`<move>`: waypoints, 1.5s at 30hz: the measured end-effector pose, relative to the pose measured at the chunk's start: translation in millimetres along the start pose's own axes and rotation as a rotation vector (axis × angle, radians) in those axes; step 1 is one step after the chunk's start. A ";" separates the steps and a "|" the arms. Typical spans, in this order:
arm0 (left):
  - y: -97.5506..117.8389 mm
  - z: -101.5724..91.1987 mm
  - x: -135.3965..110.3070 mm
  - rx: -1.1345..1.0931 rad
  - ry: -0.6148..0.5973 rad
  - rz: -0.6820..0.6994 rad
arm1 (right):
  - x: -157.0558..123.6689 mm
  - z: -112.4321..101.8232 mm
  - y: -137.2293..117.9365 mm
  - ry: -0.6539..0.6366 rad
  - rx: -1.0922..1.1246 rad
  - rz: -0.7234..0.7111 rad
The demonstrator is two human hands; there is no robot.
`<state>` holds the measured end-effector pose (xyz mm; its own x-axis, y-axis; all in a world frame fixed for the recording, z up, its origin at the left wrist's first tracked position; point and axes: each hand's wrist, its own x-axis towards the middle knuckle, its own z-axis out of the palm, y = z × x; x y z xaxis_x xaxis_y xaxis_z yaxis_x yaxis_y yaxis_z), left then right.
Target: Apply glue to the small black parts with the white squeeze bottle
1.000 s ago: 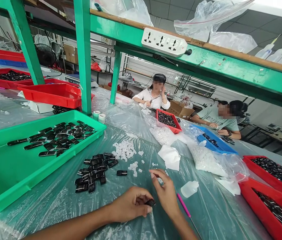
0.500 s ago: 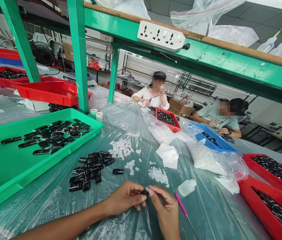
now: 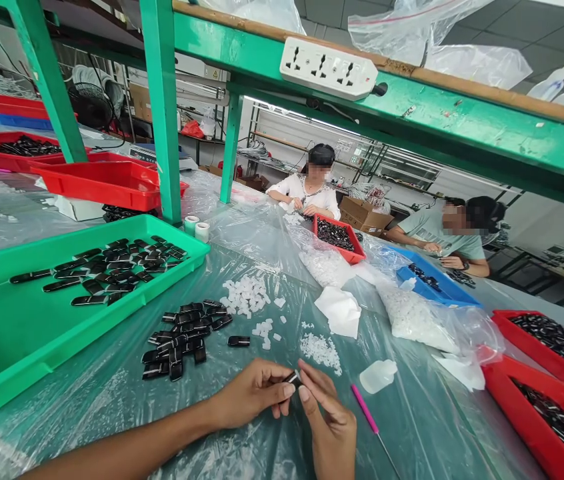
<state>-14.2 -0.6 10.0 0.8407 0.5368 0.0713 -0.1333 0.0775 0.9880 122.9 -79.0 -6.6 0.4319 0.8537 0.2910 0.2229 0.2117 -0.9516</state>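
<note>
**As the Hands Met Over One Small Black Piece**

Where the right hand [image 3: 329, 423] had been stretched out a second earlier toward the pile of white bits [image 3: 319, 350], it had since come back, and both hands sat together at the lower centre of the frame. The left hand [image 3: 255, 400] was curled shut, thumb and forefinger pinching the small black piece [image 3: 292, 378] by one end, just above the plastic sheet [image 3: 112, 393]. The right hand had its thumb and forefinger closed on the piece's other end. A pale glint showed there, but whether a white bit sat between those fingers could not be told. By my reading, the reach was over and the work had narrowed to the piece itself, with neither hand free.

A pink-handled tool [image 3: 365, 409] lay untouched just right of the right hand, with a small white bottle [image 3: 378, 375] above it. The heap of black pieces [image 3: 185, 333] and a lone black piece [image 3: 239, 341] lay left of centre, near the green tray [image 3: 22, 333] at the lower left.
</note>
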 end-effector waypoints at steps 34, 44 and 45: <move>-9.1 0.5 1.7 0.097 0.098 -0.013 | 62.0 -47.0 27.5 -0.228 -1.080 -0.354; -14.0 0.7 2.4 0.103 0.101 -0.011 | 62.4 -42.7 24.8 -0.208 -0.906 -0.282; -14.1 0.8 2.4 0.103 0.102 -0.011 | 61.5 -43.0 23.8 -0.198 -0.865 -0.268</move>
<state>-9.9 -1.1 -3.7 0.7834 0.6193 0.0517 -0.0656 -0.0003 0.9978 192.3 -42.0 -7.1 0.1323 0.9103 0.3922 0.9027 0.0528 -0.4271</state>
